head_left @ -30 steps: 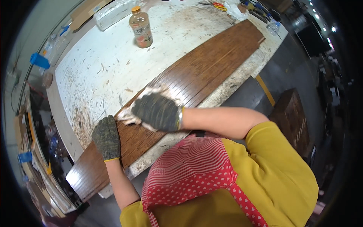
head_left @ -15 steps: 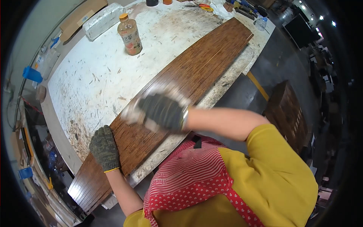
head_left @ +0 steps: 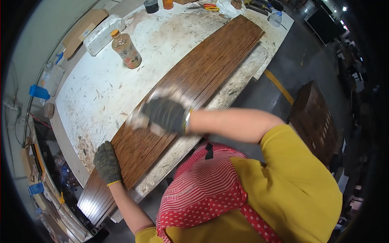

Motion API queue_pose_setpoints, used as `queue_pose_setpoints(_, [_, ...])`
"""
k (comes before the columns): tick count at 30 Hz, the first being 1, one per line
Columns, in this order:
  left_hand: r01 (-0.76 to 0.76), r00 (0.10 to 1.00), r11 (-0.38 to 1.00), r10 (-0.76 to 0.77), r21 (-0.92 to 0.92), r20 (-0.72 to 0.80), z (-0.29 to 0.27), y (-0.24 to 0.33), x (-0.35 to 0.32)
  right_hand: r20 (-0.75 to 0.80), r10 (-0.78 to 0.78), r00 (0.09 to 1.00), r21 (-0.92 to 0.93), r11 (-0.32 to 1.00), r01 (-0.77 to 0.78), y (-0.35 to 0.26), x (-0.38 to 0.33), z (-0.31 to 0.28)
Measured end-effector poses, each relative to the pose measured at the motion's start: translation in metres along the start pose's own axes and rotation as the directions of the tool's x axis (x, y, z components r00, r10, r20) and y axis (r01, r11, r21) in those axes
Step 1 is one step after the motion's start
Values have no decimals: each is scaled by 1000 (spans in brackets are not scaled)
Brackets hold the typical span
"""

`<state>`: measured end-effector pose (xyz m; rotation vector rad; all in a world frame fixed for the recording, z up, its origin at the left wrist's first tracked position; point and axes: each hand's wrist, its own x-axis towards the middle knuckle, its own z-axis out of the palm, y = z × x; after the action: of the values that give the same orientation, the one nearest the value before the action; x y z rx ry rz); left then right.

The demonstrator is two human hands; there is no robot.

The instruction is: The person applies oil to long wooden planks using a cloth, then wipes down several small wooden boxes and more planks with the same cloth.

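A long dark-brown wooden board point(head_left: 214, 60), with lengthwise grooves, lies slantwise along the near edge of the worktable. My right hand point(head_left: 164, 115), in a dark knitted glove, is closed on a whitish rag point(head_left: 172, 94) pressed to the middle of the board; rag and fingers are smeared by motion. Near the board's left end, my left hand point(head_left: 107, 164) rests flat in a similar glove with yellow cuff trim. Its fingers are stretched out close together toward the far edge, and its thumb is not clearly seen.
The stained white worktable point(head_left: 97, 97) bears a drink bottle point(head_left: 126, 49), a wrapped white block point(head_left: 103, 35), pliers point(head_left: 206, 7) and a small clear bottle point(head_left: 275, 19). A dark wooden piece point(head_left: 312, 121) stands on the floor at right. Shelving point(head_left: 44, 186) lines the left.
The view has shifted slightly. My right hand and the rag are still on the board's middle, blurred in both frames. My left hand keeps its place on the board.
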<state>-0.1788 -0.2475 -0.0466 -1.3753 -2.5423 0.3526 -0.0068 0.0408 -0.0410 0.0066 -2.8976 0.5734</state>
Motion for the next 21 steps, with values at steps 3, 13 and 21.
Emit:
queue_pose_setpoints(3, [-24,996,999,21,-31,-90,-24,10,-3,70,518,853,14,854,-520,109,-18,-70])
queue_pose_setpoints(13, [44,995,933,-10,-358,96,-52,-8,-2,79,-19,997,35,999,16,-117,13,-12])
queue_pose_setpoints(21, [10,999,999,-11,-40,-30,8,-159,-108,-374,421,826,-132,858,-497,-45,-25,-26])
